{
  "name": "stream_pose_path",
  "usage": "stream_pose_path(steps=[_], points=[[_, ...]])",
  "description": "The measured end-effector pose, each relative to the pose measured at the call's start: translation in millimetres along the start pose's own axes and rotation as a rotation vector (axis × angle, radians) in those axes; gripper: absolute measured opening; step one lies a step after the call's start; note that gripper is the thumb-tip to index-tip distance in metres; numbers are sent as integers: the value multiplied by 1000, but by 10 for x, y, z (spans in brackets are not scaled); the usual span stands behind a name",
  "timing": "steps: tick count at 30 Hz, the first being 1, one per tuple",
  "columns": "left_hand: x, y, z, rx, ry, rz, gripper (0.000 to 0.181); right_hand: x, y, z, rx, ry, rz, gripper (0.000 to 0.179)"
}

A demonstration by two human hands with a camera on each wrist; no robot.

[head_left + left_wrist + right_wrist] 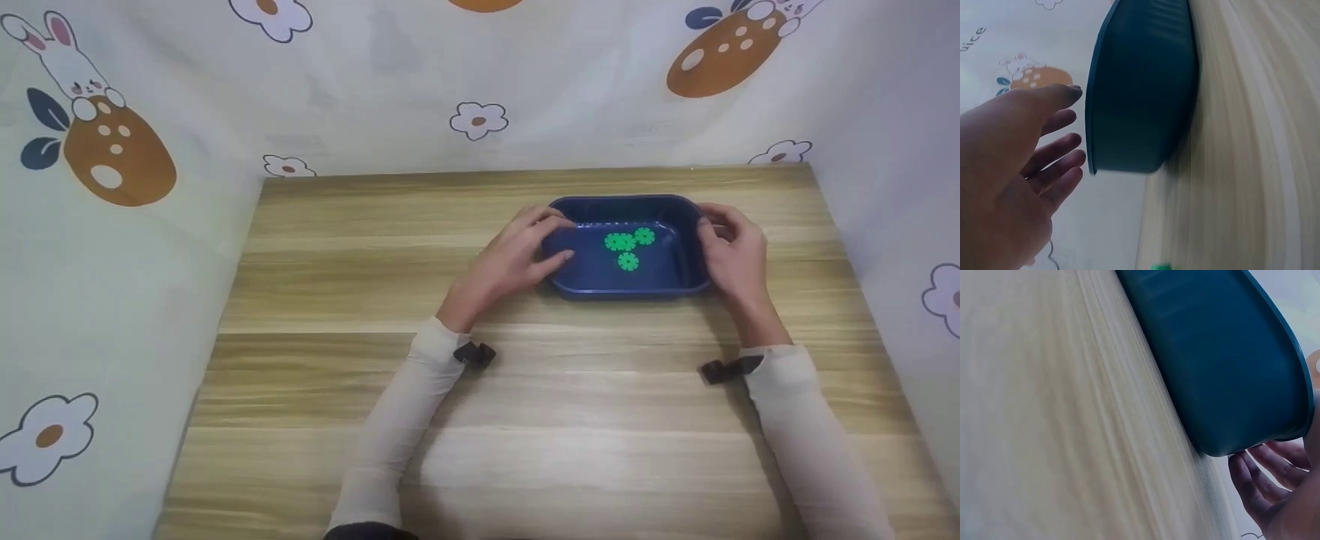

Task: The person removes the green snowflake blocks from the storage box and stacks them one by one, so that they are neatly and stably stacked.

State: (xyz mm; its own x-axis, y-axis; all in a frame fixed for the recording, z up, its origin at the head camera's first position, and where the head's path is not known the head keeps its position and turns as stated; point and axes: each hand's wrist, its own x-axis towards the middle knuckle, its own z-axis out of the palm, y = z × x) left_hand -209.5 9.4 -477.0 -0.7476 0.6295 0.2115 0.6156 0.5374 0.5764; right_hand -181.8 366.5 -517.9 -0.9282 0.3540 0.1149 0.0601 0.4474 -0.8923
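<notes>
A dark blue rectangular tray sits on the wooden table, with several green flower-edged discs lying on its floor. At the tray's left end is my left hand, thumb and fingers spread over the rim; the left wrist view shows its fingertips just outside the rim, with a small gap. My right hand grips the right end, thumb over the rim. In the right wrist view its other fingers bear on the outside of the tray wall.
The wood-grain table meets a patterned cloth backdrop at the back and on both sides. At the bottom edge of the left wrist view a small green object shows in part. Each sleeve cuff carries a black wrist camera.
</notes>
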Motion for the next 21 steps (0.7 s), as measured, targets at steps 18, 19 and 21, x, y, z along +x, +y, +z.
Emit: stream_pose_path(steps=[18, 19, 21], points=[[620, 382, 476, 158, -197, -12, 41, 0, -7, 12, 16, 11, -20, 33], [645, 381, 498, 170, -203, -14, 41, 3, 0, 10, 17, 10, -20, 33], [687, 385, 527, 200, -217, -29, 42, 8, 11, 7, 19, 6, -19, 34]])
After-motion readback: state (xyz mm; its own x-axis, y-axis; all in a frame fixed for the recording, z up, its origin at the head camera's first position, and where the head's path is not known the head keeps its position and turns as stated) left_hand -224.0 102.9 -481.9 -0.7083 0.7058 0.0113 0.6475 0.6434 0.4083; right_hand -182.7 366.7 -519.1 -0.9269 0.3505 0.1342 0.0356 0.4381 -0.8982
